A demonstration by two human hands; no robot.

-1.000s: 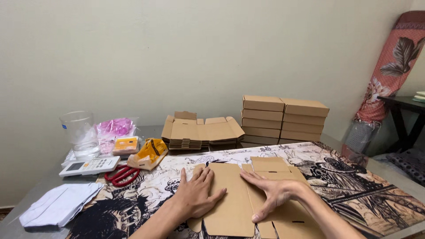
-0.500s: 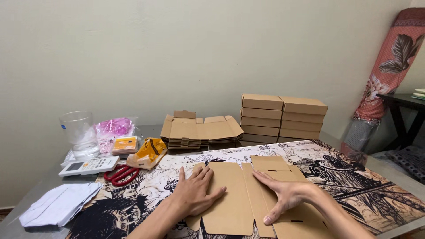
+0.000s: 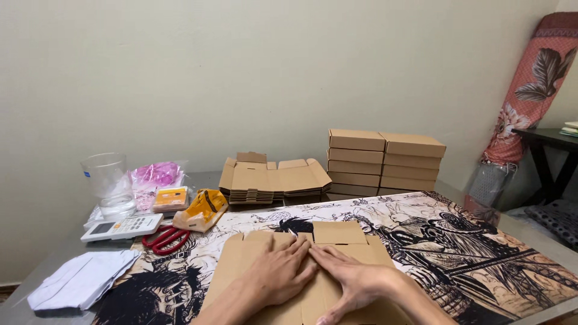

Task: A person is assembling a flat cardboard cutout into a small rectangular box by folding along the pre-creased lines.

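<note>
Flat brown die-cut cardboard box blank (image 3: 301,265) was laid on the black-and-white illustrated table mat (image 3: 457,253); it was pressed flat by left hand (image 3: 280,274) and right hand (image 3: 355,283), fingers extended, nothing grasped. Red-handled scissors (image 3: 165,238) were placed nearby.

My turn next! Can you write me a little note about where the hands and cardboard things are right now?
Left hand: flat, palm down on the flat cardboard box blank lying on the printed mat.
Right hand: flat on the same blank, fingertips meeting the left hand's; neither grips anything.
Unfolded blanks are stacked at the back; finished boxes stand in two piles to their right.
Done: two piles of folded boxes.
Left: this blank lies unfolded, and a stack of blanks remains.
</note>
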